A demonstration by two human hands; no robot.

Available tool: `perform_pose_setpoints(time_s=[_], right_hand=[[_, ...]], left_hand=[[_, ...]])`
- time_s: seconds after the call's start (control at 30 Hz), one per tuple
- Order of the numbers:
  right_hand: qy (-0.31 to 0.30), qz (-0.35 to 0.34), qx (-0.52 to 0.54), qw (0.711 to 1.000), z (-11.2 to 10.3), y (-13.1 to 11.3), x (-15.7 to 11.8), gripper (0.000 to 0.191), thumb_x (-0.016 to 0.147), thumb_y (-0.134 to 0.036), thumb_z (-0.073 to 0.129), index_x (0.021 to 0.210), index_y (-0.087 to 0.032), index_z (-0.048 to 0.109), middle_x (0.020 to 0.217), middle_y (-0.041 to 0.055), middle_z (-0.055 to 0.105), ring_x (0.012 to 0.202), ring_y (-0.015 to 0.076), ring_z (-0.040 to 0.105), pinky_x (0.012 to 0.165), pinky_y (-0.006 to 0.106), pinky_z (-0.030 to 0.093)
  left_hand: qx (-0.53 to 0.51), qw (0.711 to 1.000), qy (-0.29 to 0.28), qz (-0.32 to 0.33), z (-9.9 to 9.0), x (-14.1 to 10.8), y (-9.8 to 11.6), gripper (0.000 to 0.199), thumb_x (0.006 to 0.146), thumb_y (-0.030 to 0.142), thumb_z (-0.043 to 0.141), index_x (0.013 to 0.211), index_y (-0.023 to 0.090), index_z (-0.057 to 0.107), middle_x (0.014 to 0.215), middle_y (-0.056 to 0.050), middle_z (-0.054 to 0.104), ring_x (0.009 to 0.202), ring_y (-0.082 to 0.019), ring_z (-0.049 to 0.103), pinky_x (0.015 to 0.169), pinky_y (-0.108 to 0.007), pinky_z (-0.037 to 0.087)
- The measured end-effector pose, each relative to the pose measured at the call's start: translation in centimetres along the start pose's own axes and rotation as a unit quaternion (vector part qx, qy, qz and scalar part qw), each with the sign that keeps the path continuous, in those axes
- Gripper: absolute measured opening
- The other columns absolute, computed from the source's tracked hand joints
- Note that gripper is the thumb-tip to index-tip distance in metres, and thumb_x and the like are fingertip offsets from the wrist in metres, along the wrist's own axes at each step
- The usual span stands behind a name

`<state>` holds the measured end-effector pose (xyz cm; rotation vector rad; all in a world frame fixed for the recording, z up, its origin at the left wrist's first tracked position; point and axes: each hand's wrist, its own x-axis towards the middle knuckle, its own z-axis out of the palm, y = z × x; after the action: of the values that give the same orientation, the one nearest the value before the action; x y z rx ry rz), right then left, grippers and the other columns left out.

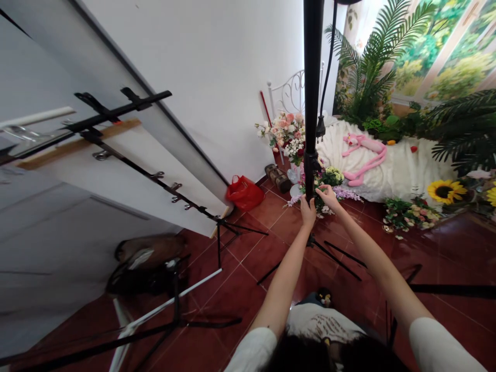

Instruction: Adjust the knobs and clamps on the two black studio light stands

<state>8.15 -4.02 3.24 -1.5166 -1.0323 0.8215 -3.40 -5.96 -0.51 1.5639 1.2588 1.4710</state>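
A black light stand (pixel 309 129) rises upright in front of me, its tripod legs spread on the floor. Wrapped round its lower pole is my left hand (pixel 308 213), closed on it. Just to the right of the pole, my right hand (pixel 328 197) has its fingers bent together in a pinch. Whatever those fingertips hold is too small to make out. Above both hands, a clamp joint (pixel 311 161) sits on the pole. A black cable with a plug (pixel 321 125) dangles alongside the pole's upper part.
Backdrop stands with a black crossbar (pixel 155 174) and clips lean at left. A red bag (pixel 245 192) sits by the wall. At right are a white fur-covered bed (pixel 403 173), a pink plush toy (pixel 366 150), flowers (pixel 411 214) and palm leaves (pixel 372 57). Another stand's leg (pixel 453 291) crosses the right.
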Motion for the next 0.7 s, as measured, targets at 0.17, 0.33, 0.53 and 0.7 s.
perform_pose_setpoints(time_s=[0.17, 0.33, 0.53, 0.7], right_hand=[[0.049, 0.074, -0.111, 0.99, -0.1, -1.4, 1.6, 0.024, 0.061, -0.027, 0.078, 0.068, -0.021, 0.056, 0.064, -0.0036, 0.051, 0.065, 0.014, 0.052, 0.065, 0.026, 0.042], [-0.031, 0.041, 0.082, 0.995, -0.2, -0.9, 0.2, 0.019, 0.066, -0.032, 0.075, 0.074, -0.02, 0.063, 0.072, -0.0002, 0.065, 0.076, 0.0166, 0.06, 0.075, 0.029, 0.048], [0.004, -0.001, 0.253, 0.968, 1.0, -0.3, -2.0, 0.017, 0.074, -0.029, 0.069, 0.085, -0.022, 0.057, 0.084, 0.0001, 0.072, 0.087, 0.0152, 0.066, 0.083, 0.028, 0.05], [0.074, 0.039, 0.29, 0.953, 3.0, -0.3, -1.5, 0.021, 0.079, -0.034, 0.066, 0.09, -0.024, 0.052, 0.068, -0.0057, 0.066, 0.067, 0.011, 0.062, 0.063, 0.021, 0.047]], left_hand=[[0.003, 1.0, -0.008, 0.0, 0.0, 0.1, -0.3, 0.057, 0.092, 0.067, 0.032, 0.11, 0.018, 0.054, 0.105, -0.014, 0.064, 0.1, -0.023, 0.061, 0.091, -0.036, 0.048], [0.004, 1.0, -0.004, 0.007, 0.0, 0.1, -0.5, 0.056, 0.092, 0.066, 0.032, 0.111, 0.017, 0.053, 0.108, -0.016, 0.064, 0.104, -0.024, 0.061, 0.092, -0.037, 0.048], [0.006, 1.0, 0.001, 0.014, 0.0, 0.0, -0.2, 0.053, 0.094, 0.065, 0.03, 0.109, 0.018, 0.052, 0.106, -0.014, 0.064, 0.101, -0.023, 0.062, 0.092, -0.036, 0.049], [-0.003, 1.0, -0.01, 0.016, -0.2, -0.1, -0.2, 0.054, 0.093, 0.064, 0.031, 0.109, 0.018, 0.052, 0.104, -0.014, 0.064, 0.099, -0.023, 0.063, 0.09, -0.038, 0.05]])
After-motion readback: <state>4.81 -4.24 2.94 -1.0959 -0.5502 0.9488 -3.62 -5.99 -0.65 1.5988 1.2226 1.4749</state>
